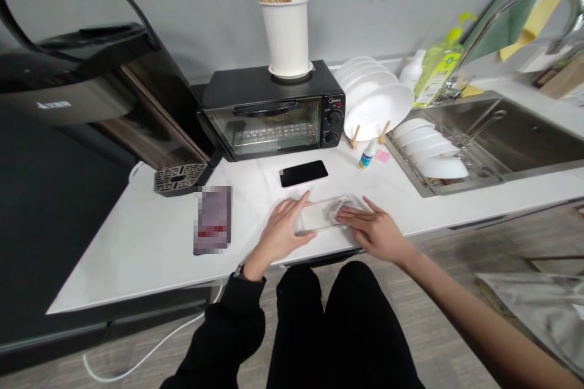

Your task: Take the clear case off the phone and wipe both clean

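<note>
Fingers of the left hand [279,228] are clasped round a clear case [316,216], just below frame centre; a cloth [345,201] is gripped by the right hand [376,232]. Probably light and bendable, the case is best edge-held.

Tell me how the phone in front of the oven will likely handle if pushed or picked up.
The phone should slide rather than roll or tip, since it lies flat on the counter. It looks stiff, being a straight-edged slab. Its glossy screen may be slippery.
</note>
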